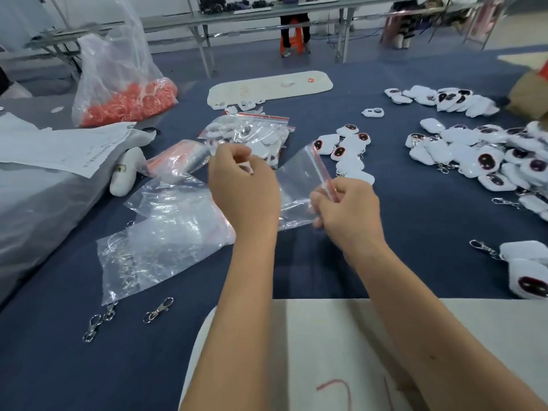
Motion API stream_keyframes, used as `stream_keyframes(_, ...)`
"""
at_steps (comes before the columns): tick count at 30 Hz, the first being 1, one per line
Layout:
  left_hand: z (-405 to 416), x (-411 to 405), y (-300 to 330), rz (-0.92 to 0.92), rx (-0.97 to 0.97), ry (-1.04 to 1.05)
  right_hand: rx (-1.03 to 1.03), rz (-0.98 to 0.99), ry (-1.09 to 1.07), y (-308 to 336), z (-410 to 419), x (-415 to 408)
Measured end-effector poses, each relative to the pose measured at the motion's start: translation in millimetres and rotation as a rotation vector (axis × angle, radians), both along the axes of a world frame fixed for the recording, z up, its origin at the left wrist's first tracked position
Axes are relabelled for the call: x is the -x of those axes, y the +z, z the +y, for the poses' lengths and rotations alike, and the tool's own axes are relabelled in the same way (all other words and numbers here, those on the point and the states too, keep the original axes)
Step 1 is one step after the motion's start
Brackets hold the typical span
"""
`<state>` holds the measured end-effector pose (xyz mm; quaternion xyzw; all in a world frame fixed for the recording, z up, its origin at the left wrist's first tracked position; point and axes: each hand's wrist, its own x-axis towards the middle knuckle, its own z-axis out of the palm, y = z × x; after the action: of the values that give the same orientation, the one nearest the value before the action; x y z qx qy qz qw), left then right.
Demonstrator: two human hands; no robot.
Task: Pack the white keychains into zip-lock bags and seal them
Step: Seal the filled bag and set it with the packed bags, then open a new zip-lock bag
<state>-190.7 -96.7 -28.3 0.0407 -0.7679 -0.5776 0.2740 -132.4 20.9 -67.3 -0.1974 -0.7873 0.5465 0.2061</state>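
Both hands are raised above the blue table cloth (415, 221), and an empty clear zip-lock bag (299, 185) is held between them. Its red zip strip (323, 170) is pinched by the curled fingers of the right hand (345, 207) at the bag's right edge. The left hand (244, 185) is seen from the back with its fingers curled at the bag's left side; whether the bag's edge is actually gripped there cannot be told, since the fingertips are hidden.

Loose white keychains (345, 152), plush pieces with dark red-rimmed faces and metal clasps, are grouped just beyond the bag. A larger heap of them (480, 155) is spread along the right side of the table, and two more (525, 271) lie near the right edge. Filled zip-lock bags (246, 132) are stacked behind the left hand. A bundle of empty zip-lock bags (178, 158) lies to the left. A clear bag of metal clasps (160, 241) rests beside the left forearm, and three loose clasps (158, 310) lie in front of it. A large clear sack with orange pieces (124, 93) stands at the far left.
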Motion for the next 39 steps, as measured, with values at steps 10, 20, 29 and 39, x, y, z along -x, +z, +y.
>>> stream_keyframes(10,58,-39,-58,-0.193,0.193,-0.396,-0.265,-0.153,-0.031,-14,73,-56)
stream_keyframes(20,75,-54,-51,-0.191,0.124,-0.529,-0.492,0.051,-0.045,-26,60,-59)
stream_keyframes(29,69,-47,-55,-0.329,-0.031,-0.578,-0.397,0.171,-0.058,-21,53,-60)
stream_keyframes(39,62,-44,-56,-0.416,-0.220,-0.763,-0.303,0.094,-0.006,-20,60,-61)
